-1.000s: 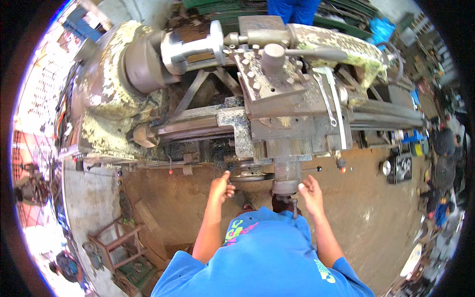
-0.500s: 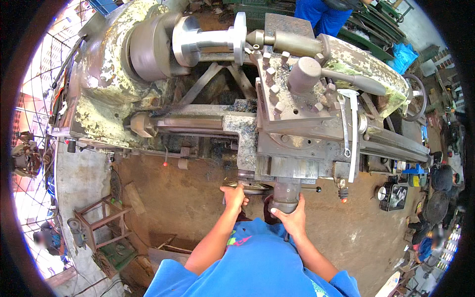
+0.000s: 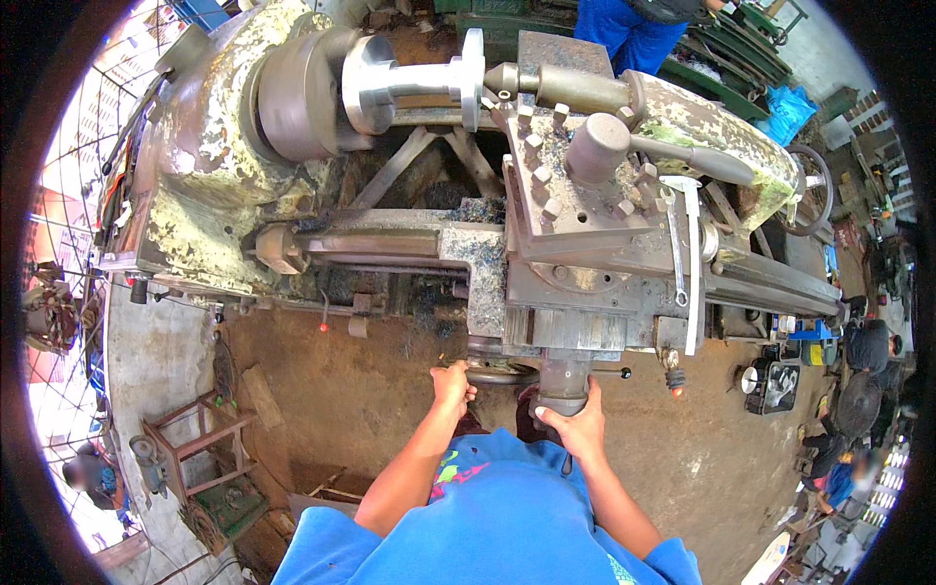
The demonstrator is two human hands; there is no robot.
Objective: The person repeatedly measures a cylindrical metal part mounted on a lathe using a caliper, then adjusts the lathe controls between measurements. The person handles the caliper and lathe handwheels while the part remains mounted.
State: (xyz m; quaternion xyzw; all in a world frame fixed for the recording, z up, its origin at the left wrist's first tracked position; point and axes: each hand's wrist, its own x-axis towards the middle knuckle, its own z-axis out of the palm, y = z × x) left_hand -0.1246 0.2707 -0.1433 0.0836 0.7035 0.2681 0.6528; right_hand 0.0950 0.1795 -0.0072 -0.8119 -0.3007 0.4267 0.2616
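My left hand [image 3: 452, 392] is closed at the left side of a carriage handwheel [image 3: 504, 375]. Beside it, my right hand [image 3: 579, 427] wraps round the lower end of a grey cylindrical cross-slide knob [image 3: 563, 382], its thumb across the near side. Beyond them is a large metal lathe. A shiny flanged shaft [image 3: 426, 78] sits between the motion-blurred chuck [image 3: 300, 96] and the pointed tailstock centre [image 3: 504, 78]. The square tool post [image 3: 575, 185] stands right of the shaft, with bolts, metal chips and a clamping lever [image 3: 697, 159]; its cutting tip lies close to the right flange.
A spanner [image 3: 677, 249] and a caliper [image 3: 693, 268] rest on the carriage. A red-tipped lever [image 3: 325, 314] hangs at left. A wooden stand [image 3: 205, 439] is on the floor at left, a black tray [image 3: 772, 387] at right. Another person's blue trousers [image 3: 634, 34] show behind the lathe.
My left hand has shifted slightly and the handwheel beside it has turned a little. My right hand keeps its place. The view has moved slightly.
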